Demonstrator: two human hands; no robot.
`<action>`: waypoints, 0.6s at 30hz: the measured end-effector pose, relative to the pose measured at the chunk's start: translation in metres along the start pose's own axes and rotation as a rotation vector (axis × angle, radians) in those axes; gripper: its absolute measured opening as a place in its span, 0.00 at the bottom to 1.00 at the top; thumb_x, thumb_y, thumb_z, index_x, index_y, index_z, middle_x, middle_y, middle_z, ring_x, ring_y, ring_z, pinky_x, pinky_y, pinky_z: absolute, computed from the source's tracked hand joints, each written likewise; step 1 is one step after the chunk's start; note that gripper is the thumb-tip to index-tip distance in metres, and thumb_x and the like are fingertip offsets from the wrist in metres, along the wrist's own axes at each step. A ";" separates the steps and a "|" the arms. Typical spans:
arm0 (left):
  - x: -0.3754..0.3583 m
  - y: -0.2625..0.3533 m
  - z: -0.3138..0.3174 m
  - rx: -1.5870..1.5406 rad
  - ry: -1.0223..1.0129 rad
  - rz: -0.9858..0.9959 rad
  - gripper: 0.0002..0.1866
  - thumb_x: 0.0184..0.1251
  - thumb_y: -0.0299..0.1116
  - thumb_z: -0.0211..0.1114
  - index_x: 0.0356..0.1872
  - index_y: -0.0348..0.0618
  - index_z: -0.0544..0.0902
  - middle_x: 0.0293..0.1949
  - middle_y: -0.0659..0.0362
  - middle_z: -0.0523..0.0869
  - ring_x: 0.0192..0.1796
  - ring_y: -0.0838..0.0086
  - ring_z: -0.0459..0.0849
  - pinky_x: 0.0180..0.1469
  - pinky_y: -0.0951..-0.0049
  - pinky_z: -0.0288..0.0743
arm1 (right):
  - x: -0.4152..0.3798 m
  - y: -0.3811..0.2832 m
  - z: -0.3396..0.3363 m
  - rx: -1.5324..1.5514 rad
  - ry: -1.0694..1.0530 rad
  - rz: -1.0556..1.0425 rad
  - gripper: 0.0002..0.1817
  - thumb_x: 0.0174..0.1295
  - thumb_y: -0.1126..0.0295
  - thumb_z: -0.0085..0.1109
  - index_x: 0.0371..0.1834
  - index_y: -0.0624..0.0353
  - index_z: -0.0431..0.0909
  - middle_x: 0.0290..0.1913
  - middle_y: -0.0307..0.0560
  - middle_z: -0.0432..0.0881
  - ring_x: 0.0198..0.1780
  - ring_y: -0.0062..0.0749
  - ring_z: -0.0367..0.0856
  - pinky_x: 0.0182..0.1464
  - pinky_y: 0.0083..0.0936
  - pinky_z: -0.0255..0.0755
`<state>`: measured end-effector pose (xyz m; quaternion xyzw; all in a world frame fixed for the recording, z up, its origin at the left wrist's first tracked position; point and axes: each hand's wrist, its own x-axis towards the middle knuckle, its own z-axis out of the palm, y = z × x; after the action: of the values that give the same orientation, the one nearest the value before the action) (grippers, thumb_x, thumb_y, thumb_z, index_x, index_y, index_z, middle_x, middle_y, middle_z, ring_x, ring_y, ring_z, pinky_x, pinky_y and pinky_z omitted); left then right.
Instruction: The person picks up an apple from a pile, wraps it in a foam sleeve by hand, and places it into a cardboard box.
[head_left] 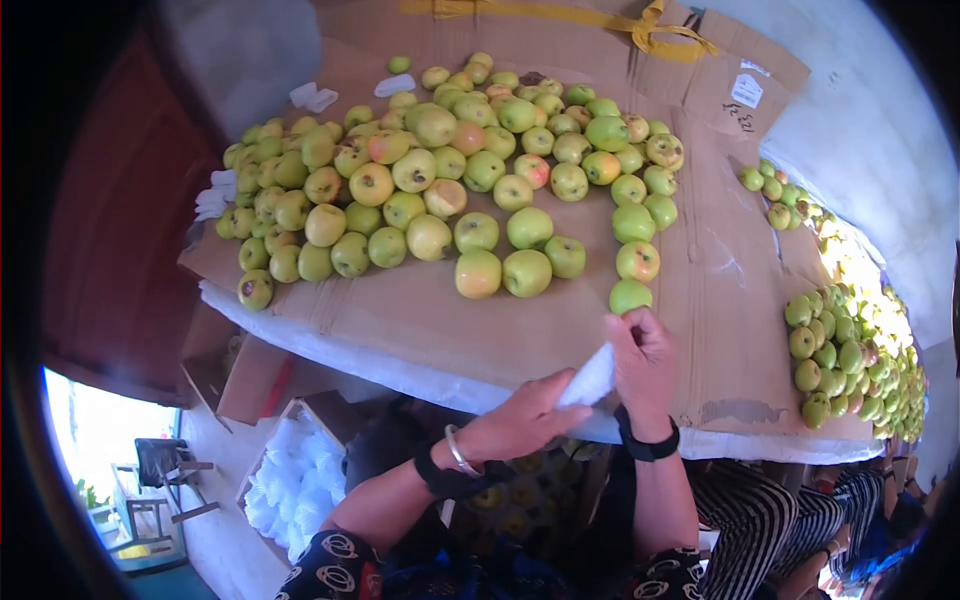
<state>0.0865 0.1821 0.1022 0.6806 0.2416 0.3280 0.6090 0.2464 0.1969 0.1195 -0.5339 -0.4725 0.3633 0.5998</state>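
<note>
- Our left hand (pixel 515 415) closes on a white, tapering foam sleeve (pixel 590 378) between our hands; our right hand (pixel 645 370) curls at its upper end, grip unconfirmed.
- We judge the sleeve light, soft; hold by the rim.
- Smooth, round green apple (pixel 630 296), just beyond our right hand: likely firm, bruisable; cup its sides.
- Beneath: flat, matte brown cardboard (pixel 450 345).

Glare is blowing out the right-hand apples (pixel 850 250) and lower-left doorway (pixel 95 420) (fisheye distortion is bending the dark-rimmed edges).
</note>
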 end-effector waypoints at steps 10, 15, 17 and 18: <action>-0.006 0.014 -0.038 -0.344 0.331 -0.330 0.14 0.68 0.35 0.52 0.52 0.44 0.69 0.33 0.62 0.78 0.23 0.85 0.70 0.23 0.84 0.64 | 0.034 0.009 -0.017 -0.388 0.141 -0.269 0.15 0.61 0.68 0.53 0.47 0.63 0.69 0.46 0.51 0.73 0.47 0.32 0.72 0.50 0.26 0.65; -0.009 0.018 -0.054 -0.668 0.516 -0.284 0.15 0.66 0.37 0.52 0.50 0.44 0.70 0.35 0.57 0.79 0.24 0.80 0.74 0.23 0.81 0.65 | 0.041 0.030 -0.018 -0.544 0.095 0.069 0.32 0.63 0.65 0.49 0.65 0.71 0.50 0.61 0.65 0.62 0.63 0.48 0.61 0.62 0.35 0.56; -0.010 0.019 -0.056 -0.723 0.518 -0.271 0.15 0.65 0.37 0.53 0.50 0.43 0.70 0.35 0.57 0.79 0.24 0.79 0.74 0.23 0.81 0.65 | 0.040 0.031 -0.013 -0.361 0.120 0.073 0.31 0.63 0.65 0.48 0.65 0.71 0.50 0.61 0.65 0.61 0.65 0.49 0.59 0.63 0.35 0.54; -0.009 0.021 -0.054 -0.688 0.523 -0.301 0.15 0.65 0.38 0.52 0.50 0.43 0.70 0.35 0.57 0.79 0.24 0.79 0.74 0.23 0.81 0.65 | 0.041 0.032 -0.008 -0.171 0.142 0.081 0.31 0.63 0.65 0.47 0.65 0.71 0.50 0.62 0.65 0.60 0.66 0.50 0.56 0.65 0.36 0.52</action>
<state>0.0386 0.2088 0.1240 0.2904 0.3604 0.4580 0.7589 0.2683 0.2384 0.0959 -0.6263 -0.4359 0.3069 0.5688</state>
